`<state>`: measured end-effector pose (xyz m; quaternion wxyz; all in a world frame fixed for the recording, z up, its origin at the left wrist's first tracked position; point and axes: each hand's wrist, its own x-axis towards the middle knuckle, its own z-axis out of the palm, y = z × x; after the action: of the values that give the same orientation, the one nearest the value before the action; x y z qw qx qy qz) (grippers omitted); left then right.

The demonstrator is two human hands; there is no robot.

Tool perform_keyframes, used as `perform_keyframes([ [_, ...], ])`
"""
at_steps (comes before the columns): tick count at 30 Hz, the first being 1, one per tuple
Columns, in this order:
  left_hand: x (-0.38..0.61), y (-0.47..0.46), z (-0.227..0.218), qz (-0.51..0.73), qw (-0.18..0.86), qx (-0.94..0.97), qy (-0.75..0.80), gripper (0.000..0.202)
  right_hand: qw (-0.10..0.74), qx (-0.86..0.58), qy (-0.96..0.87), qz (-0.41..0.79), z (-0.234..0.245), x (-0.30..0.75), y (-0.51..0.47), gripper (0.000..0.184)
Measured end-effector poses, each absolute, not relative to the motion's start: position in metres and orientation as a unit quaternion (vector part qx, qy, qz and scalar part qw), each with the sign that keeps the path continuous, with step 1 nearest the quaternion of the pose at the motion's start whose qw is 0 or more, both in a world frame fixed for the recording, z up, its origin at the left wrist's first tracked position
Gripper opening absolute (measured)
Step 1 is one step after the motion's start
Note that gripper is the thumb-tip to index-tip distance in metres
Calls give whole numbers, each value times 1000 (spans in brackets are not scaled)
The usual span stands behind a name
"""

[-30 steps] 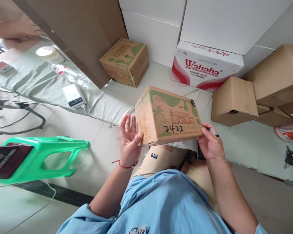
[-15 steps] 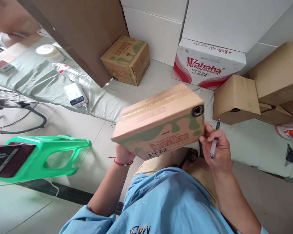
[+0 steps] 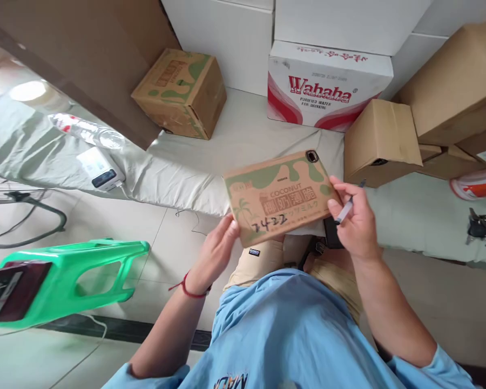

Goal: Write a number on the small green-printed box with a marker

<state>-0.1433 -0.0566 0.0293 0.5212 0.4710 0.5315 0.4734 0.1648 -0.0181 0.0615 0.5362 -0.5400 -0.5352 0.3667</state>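
Observation:
A brown and green coconut carton [image 3: 279,197] with "2422" handwritten on it lies face up over my lap, its far edge against the white cloth [image 3: 194,173]. My left hand [image 3: 216,251] grips its near left edge. My right hand [image 3: 354,221] touches the carton's right edge and holds a marker pen [image 3: 344,210] between its fingers.
A second coconut carton [image 3: 182,92], a Wahaha water box [image 3: 328,89] and plain brown boxes [image 3: 378,143] stand on the cloth behind. A power bank [image 3: 101,170] and a water bottle [image 3: 85,129] lie at the left. A green stool [image 3: 73,273] stands on the floor at my left.
The carton was tipped up onto its edge and has come back down flat with its printed face up. The view has shifted to the right.

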Motion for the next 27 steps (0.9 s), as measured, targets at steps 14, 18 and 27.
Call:
perform_keyframes([
  [14, -91, -73, 97, 556, 194, 665, 460, 19, 1, -839, -529, 129, 9, 393, -22, 72],
  [18, -68, -55, 99, 487, 263, 736, 390, 32, 108, -845, -518, 78, 11, 384, -47, 75],
  [27, -52, -44, 64, 365, 293, 785, 406, 55, 358, -685, -203, 601, -8, 291, -134, 62],
])
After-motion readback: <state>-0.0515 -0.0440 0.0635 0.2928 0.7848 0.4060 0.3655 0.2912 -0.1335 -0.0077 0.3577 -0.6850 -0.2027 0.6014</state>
